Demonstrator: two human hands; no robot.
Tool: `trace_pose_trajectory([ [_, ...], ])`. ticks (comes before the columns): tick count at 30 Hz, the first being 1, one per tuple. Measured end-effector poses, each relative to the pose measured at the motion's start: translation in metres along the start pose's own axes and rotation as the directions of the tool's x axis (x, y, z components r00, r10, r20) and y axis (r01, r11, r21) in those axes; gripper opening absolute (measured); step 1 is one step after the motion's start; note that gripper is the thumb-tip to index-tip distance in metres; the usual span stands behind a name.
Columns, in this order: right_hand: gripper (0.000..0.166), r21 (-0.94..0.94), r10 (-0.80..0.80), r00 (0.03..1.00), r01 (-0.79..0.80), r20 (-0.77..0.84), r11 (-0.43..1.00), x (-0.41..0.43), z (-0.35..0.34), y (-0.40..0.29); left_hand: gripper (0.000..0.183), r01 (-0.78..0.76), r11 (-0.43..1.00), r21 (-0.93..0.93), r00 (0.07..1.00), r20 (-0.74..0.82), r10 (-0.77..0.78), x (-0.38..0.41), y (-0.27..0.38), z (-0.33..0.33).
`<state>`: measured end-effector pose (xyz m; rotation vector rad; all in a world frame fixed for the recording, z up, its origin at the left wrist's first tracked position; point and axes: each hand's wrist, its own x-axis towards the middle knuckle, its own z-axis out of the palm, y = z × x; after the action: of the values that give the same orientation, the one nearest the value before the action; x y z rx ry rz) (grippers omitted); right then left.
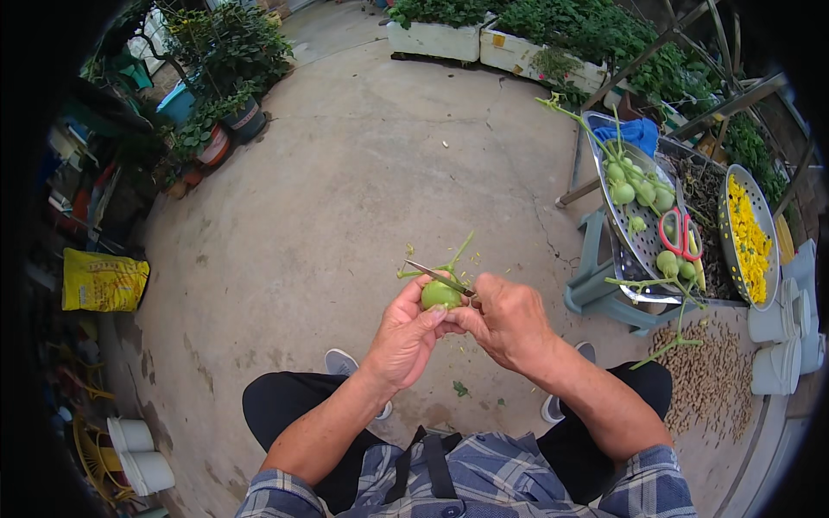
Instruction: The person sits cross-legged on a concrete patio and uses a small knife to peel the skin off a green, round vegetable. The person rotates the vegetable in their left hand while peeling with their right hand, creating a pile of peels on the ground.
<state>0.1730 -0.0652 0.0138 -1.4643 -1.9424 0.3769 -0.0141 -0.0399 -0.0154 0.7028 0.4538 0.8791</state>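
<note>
A round green fruit (441,294) sits in the fingers of my left hand (407,346), with a green stem (462,249) sticking out beyond it. My right hand (515,317) grips a small knife, its handle hidden in the fist. The narrow blade (435,274) lies across the far side of the fruit, pointing left. My right thumb meets the left one at the near side of the fruit. Whether the blade has cut into the skin cannot be seen. Small green and yellow bits are scattered on the concrete floor (363,207) below.
At right, a blue-grey plastic stool (586,259) stands under a metal tray (594,126). A perforated metal colander (638,243) holds green fruits (623,193) and red-handled scissors (680,234). Beside it, another colander holds yellow blossoms (748,239). Peanuts (703,382) cover the floor below.
</note>
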Motion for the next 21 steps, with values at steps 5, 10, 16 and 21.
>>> trace_pose_trajectory([
  [5,0.037,-0.093,-0.084,0.996,0.085,0.017,0.992,-0.005,0.008,-0.002,0.046,-0.012,1.000,0.005,0.999,-0.048,0.012,-0.001,-0.003,-0.004],
  [10,0.037,-0.114,-0.074,0.997,0.070,-0.029,0.991,-0.002,0.002,-0.006,0.044,-0.009,1.000,0.013,0.996,-0.085,0.010,-0.002,0.002,0.005],
  [16,0.039,-0.117,-0.092,0.995,0.087,-0.039,0.989,-0.001,0.002,-0.002,0.043,-0.045,0.995,0.093,0.997,-0.050,0.050,-0.002,0.000,0.001],
  [21,0.039,-0.153,-0.147,0.989,0.142,-0.017,0.978,-0.005,0.015,0.002,0.043,-0.026,0.998,0.056,0.993,-0.111,0.032,-0.001,-0.006,-0.006],
])
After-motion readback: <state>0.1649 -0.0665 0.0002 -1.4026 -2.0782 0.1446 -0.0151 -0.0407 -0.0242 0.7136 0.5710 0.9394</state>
